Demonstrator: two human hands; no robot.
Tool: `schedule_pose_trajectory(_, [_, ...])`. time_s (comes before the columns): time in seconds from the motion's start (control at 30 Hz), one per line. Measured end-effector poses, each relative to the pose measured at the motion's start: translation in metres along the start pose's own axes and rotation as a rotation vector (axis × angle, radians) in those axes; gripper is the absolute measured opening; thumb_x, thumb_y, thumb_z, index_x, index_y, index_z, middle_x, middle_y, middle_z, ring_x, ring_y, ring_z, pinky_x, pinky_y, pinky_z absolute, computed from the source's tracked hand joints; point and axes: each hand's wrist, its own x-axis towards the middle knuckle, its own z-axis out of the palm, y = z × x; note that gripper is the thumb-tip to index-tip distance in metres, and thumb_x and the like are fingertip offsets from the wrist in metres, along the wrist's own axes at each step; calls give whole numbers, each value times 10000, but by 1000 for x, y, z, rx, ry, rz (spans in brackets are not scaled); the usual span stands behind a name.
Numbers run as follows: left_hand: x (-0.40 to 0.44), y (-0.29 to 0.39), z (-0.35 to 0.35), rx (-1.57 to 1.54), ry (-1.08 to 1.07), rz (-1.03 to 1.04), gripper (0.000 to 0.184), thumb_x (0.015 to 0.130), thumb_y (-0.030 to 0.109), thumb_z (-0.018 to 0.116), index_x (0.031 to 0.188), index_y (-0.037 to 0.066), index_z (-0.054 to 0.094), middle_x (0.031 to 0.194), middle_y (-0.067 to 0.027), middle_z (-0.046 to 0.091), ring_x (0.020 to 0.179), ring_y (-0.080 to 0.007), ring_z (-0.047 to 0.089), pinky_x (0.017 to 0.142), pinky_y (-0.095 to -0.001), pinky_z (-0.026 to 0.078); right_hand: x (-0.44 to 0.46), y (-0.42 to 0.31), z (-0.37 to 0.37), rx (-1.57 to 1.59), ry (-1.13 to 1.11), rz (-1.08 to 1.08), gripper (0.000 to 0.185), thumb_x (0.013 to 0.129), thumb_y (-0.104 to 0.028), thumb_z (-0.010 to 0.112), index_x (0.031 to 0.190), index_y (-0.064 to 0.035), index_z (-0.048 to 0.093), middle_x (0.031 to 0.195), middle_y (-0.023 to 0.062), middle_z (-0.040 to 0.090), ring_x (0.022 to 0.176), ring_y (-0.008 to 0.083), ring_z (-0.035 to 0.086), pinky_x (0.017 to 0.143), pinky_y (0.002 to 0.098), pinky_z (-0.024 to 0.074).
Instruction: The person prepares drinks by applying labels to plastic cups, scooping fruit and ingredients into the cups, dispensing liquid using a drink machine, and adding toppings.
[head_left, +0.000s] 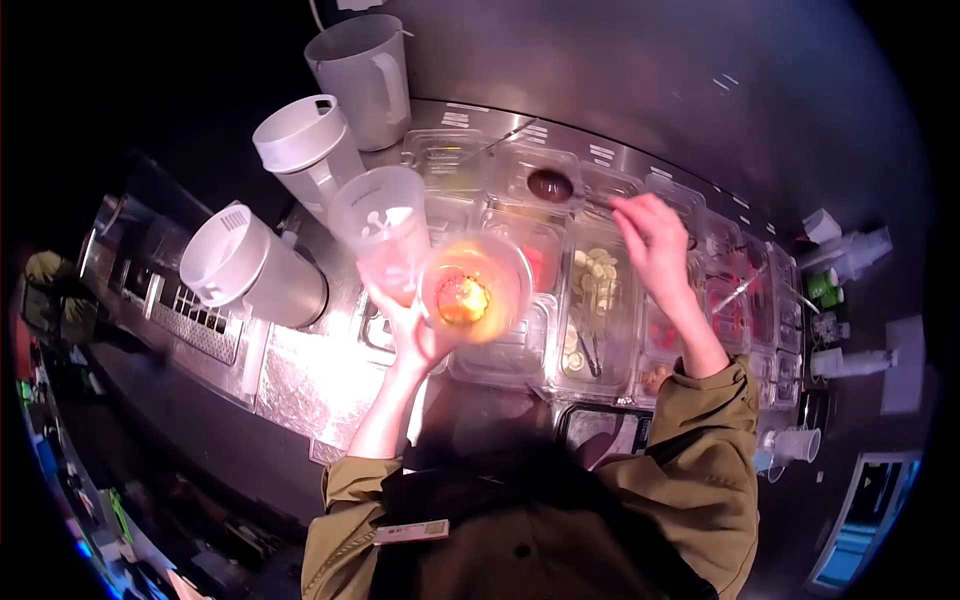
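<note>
My left hand (412,335) grips two clear plastic cups side by side. One cup (385,215) has white print and something pinkish in its lower part. The other cup (505,275) tips its mouth toward me, with orange-yellow contents glowing at the bottom. My right hand (655,235) is raised over the food containers, its thumb and fingers drawn together; anything between the fingertips is too small to make out. Below and left of it is a clear container of pale round slices (597,280), where dark tongs (588,355) lie. A container with dark contents (550,185) sits behind.
Three large pitchers stand left and behind: a white-lidded one (255,265), another lidded one (310,150) and a tall open one (360,80). More clear containers hold red pieces (725,310). A metal counter (310,385) and a drain grate (195,320) lie left.
</note>
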Motion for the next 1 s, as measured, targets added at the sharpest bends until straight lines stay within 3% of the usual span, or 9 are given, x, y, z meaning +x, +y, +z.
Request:
schedule_pose_trajectory(0.13, [-41, -15, -21, 19, -222, -155, 452, 789, 239, 603, 1185, 51, 492, 1361, -256, 114, 1250, -310, 259, 1061, -417, 128, -49, 33, 89, -168, -374, 82, 103, 674, -129, 581, 740, -88, 649, 729, 97, 575, 730, 269, 567, 648, 387, 441])
schedule_pose_trajectory(0.43, [-47, -60, -59, -166, -585, -315, 455, 795, 231, 589, 1193, 53, 457, 1303, -182, 225, 1211, -264, 302, 1039, -386, 170, -72, 29, 204, -439, -463, 92, 106, 616, -100, 556, 671, -73, 642, 760, 95, 582, 795, 238, 572, 710, 366, 427])
schedule_pose_trajectory(0.53, [-31, -73, -70, -279, -649, -283, 456, 797, 228, 584, 1195, 54, 445, 1284, -157, 262, 1199, -249, 316, 1032, -376, 184, -80, 35, 221, -510, -464, 122, 141, 647, -103, 536, 734, -88, 645, 748, 86, 576, 752, 243, 570, 677, 370, 434])
schedule_pose_trajectory(0.63, [-9, -79, -74, -402, -712, -234, 458, 799, 225, 579, 1198, 54, 434, 1264, -132, 299, 1186, -233, 330, 1024, -366, 198, -70, 18, 213, -545, -597, 188, 157, 676, -137, 572, 808, -83, 638, 852, 91, 574, 862, 245, 554, 711, 357, 435])
schedule_pose_trajectory(0.67, [-4, -79, -77, -442, -732, -217, 458, 800, 224, 578, 1199, 54, 430, 1258, -124, 312, 1182, -228, 335, 1022, -362, 202, -54, 13, 214, -464, -499, 170, 188, 689, -133, 582, 864, -75, 622, 895, 98, 565, 888, 259, 544, 733, 361, 434])
schedule_pose_trajectory(0.77, [10, -81, -83, -548, -798, -179, 460, 802, 221, 573, 1201, 55, 418, 1239, -99, 349, 1169, -213, 349, 1014, -352, 216, 37, -46, 190, -176, -178, 51, 267, 722, -138, 605, 975, -54, 589, 976, 112, 552, 928, 286, 529, 773, 367, 433])
schedule_pose_trajectory(0.87, [17, -80, -87, -624, -848, -172, 462, 804, 218, 568, 1204, 55, 406, 1219, -74, 386, 1156, -197, 363, 1007, -342, 230, 165, -149, 171, 256, 76, -313, 270, 744, -180, 615, 974, -43, 584, 960, 116, 571, 897, 285, 544, 765, 364, 438])
schedule_pose_trajectory(0.93, [22, -80, -90, -639, -852, -155, 463, 805, 216, 565, 1206, 56, 399, 1207, -58, 411, 1147, -187, 372, 1002, -335, 240, 218, -195, 179, 379, 4, -560, 274, 756, -226, 614, 954, -37, 589, 915, 111, 592, 856, 282, 560, 749, 362, 443])
schedule_pose_trajectory(1.0, [10, -91, -93, -562, -887, -130, 488, 818, 220, 544, 1241, 62, 359, 1250, -65, 374, 1182, -195, 338, 1019, -335, 218, 237, -206, 207, 151, -520, -596, 304, 754, -283, 609, 928, -34, 595, 843, 98, 604, 818, 283, 565, 741, 367, 443])
